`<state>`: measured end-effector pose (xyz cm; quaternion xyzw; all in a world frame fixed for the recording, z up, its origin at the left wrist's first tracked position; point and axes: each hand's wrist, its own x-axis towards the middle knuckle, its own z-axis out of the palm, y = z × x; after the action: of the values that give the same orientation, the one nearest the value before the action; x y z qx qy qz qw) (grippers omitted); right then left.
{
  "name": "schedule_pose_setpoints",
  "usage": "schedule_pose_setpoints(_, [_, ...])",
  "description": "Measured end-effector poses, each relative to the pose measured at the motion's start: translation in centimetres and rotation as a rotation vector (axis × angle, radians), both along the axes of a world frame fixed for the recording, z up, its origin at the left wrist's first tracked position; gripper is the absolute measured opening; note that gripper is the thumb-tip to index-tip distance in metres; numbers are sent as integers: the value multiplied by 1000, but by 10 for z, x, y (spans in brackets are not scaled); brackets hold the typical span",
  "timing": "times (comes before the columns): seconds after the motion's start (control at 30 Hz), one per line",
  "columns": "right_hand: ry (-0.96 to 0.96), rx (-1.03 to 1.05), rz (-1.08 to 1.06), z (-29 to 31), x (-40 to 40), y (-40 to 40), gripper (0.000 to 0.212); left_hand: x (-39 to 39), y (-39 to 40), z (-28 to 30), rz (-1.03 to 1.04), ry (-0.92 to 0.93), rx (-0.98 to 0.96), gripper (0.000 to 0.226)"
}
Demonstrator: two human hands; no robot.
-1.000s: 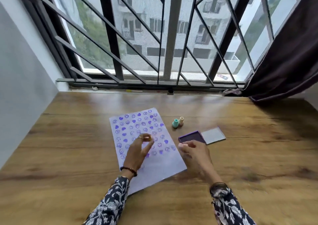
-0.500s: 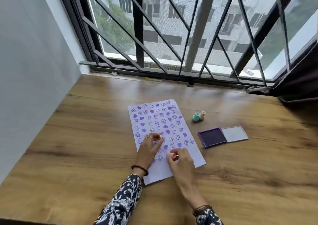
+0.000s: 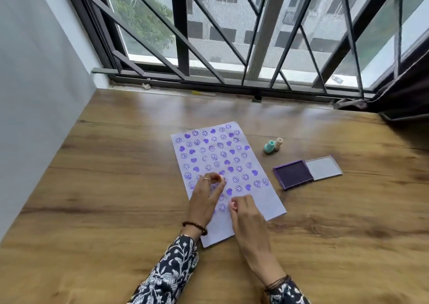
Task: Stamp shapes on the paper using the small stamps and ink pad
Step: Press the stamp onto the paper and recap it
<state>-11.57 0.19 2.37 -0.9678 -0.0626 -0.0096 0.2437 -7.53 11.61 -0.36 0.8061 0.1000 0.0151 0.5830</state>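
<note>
Landmark: the white sheet of paper (image 3: 234,164) printed with purple hearts and smiley faces, lying flat on the brown wood-grain table (image 3: 104,199).

Left hand (image 3: 205,199) rests over the paper's near-left part, fingers (image 3: 219,186) curled narrow; whether they hold anything cannot be told.

Right hand (image 3: 248,217) sits over the paper's near edge, fingers pinched on a small pink stamp (image 3: 232,206) pressed against the sheet.

Right of the paper's far half stand a small teal stamp (image 3: 269,147) and a small beige stamp (image 3: 278,144), touching.

Further right, nearer, lies the open purple square ink pad (image 3: 293,174), its clear lid (image 3: 323,167) flat beside it.
</note>
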Motion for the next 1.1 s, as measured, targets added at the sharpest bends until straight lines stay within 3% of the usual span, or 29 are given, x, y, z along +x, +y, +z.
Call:
schedule_pose_setpoints(0.7, [246, -159, 146, 12, 46, -4, 16, -1, 2, -5, -27, -31, -33, 12])
schedule_pose_setpoints(0.8, [353, 98, 44, 17, 53, -17, 14, -2, 3, -3, -49, -28, -44, 11])
schedule_pose_setpoints(0.93, [550, 781, -227, 26, 49, -35, 18, -2, 7, 3, -79, -40, -110, 13])
schedule_pose_setpoints(1.1, [603, 1098, -296, 41, 37, -49, 19, -1, 12, 7, -95, -8, -296, 17])
